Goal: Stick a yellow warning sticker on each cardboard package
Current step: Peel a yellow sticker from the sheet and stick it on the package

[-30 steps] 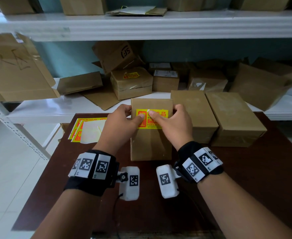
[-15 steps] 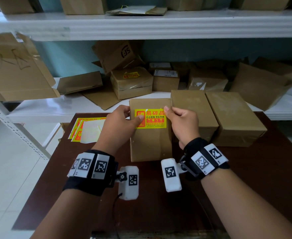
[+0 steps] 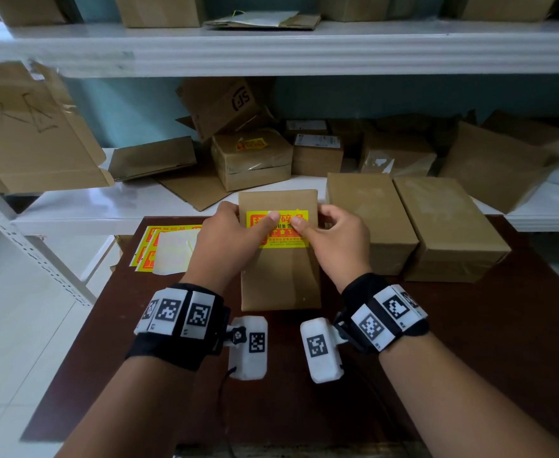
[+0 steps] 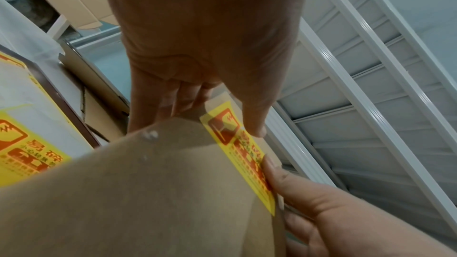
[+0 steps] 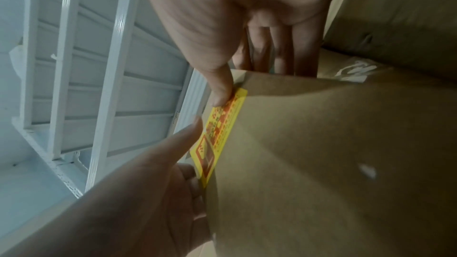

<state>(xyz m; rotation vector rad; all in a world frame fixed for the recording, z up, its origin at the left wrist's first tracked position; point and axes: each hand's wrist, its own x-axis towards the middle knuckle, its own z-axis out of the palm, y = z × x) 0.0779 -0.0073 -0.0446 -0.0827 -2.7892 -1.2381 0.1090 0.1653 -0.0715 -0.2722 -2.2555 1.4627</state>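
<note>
Both hands (image 3: 279, 241) clasp the package (image 3: 279, 279), thumbs seemingly pressing its sticker (image 3: 286, 241).

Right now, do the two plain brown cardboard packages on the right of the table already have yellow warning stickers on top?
No, the two brown cardboard packages show bare tops in the head view.

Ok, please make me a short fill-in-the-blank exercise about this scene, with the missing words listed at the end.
1. Both thumbs press on a ____ sticker.
2. The sticker is on the package that both hands, left and right, hold on the ____ table.
3. To the right of this package stand ____ more packages, near and far, with no sticker on top.
4. The spare sticker sheets lie to the ____ of the held package.

Missing words: yellow; brown; two; left
</note>
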